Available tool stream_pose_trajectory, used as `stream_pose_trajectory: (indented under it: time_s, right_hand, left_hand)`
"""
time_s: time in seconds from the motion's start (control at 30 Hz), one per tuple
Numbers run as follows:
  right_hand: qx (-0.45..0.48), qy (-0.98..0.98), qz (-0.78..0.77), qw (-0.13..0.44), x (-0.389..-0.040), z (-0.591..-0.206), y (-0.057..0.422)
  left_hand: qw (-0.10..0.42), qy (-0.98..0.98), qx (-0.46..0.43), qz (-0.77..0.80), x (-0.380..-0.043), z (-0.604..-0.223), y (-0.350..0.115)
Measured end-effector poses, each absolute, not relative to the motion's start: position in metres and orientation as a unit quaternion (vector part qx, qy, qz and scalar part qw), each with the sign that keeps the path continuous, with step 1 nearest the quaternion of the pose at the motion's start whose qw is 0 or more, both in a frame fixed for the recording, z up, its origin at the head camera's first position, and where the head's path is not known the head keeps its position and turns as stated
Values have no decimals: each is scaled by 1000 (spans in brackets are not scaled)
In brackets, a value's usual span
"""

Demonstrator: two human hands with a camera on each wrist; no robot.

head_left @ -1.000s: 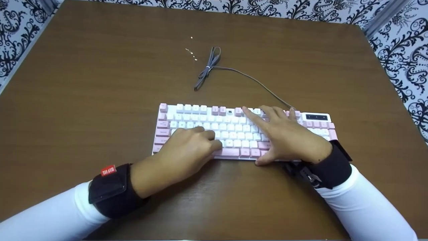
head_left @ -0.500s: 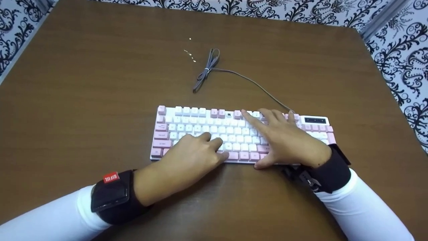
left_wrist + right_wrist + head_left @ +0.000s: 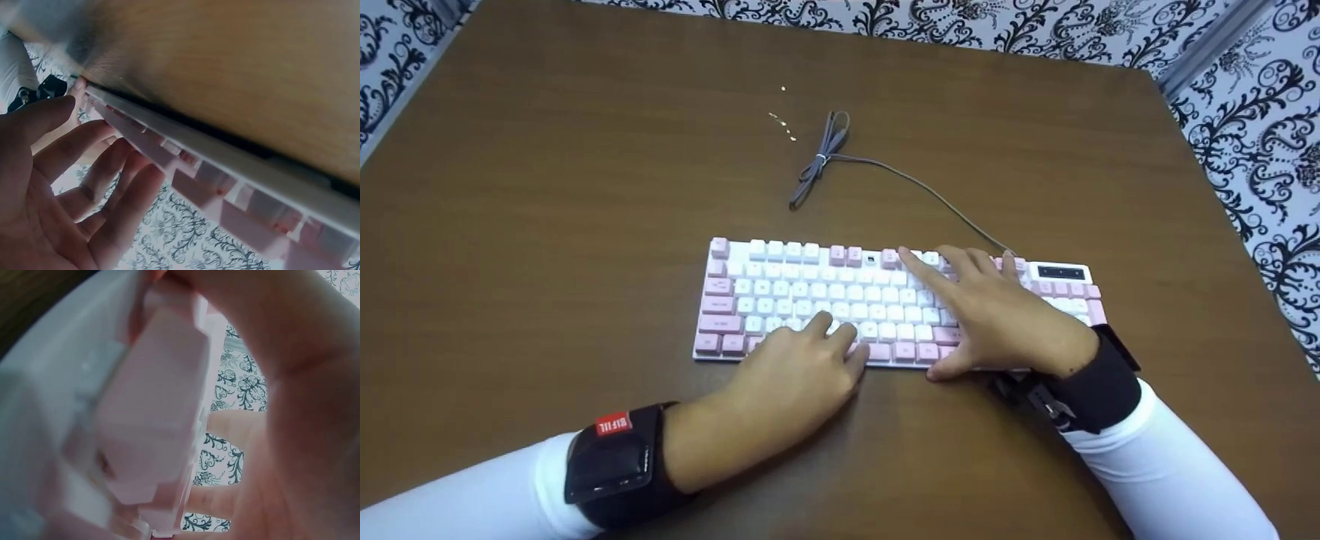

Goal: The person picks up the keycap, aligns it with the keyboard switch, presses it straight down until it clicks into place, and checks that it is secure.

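A white and pink keyboard (image 3: 817, 292) lies across the brown table in the head view. My right hand (image 3: 1005, 322) spans it from above, fingers spread to the back edge and thumb at the front edge, so it holds the keyboard. In the right wrist view, the thumb (image 3: 315, 365) is close beside blurred pink keys (image 3: 152, 399). My left hand (image 3: 799, 375) is over the front row of keys with fingers loosely bent and nothing held. The left wrist view shows its fingers (image 3: 126, 214) beside the front keys; whether all fingertips touch is unclear.
A grey cable (image 3: 926, 189) runs from the keyboard's back to a tied bundle (image 3: 819, 159) on the table (image 3: 585, 187). Small pale specks (image 3: 782, 124) lie near the bundle. Black-and-white patterned covering (image 3: 1252, 135) surrounds the table.
My left hand has drawn back slightly toward the front edge, its fingers less tucked in, showing more keys. The right hand keeps its place on the keyboard. The head view has shifted a little.
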State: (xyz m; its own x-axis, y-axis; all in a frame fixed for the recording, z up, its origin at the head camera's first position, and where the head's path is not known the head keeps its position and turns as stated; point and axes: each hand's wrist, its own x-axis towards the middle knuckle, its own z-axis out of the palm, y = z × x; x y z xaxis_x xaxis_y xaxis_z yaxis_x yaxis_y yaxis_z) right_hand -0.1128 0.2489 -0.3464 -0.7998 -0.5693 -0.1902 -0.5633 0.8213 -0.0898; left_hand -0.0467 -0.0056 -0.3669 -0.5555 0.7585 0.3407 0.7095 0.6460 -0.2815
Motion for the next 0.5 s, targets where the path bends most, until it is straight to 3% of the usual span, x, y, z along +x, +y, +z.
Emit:
stream_pose_trajectory:
  time_s: [0.2, 0.43, 0.5]
  right_hand:
    - [-290, 951, -17, 109, -109, -355, 252]
    - [-295, 948, -16, 121, -110, -359, 248]
    - [-294, 946, -26, 139, -113, -356, 247]
  left_hand:
    - [198, -880, -428, 48, -48, -370, -6]
    - [49, -920, -385, -59, -79, -344, -2]
    - [38, -931, -350, -94, -101, -334, 2]
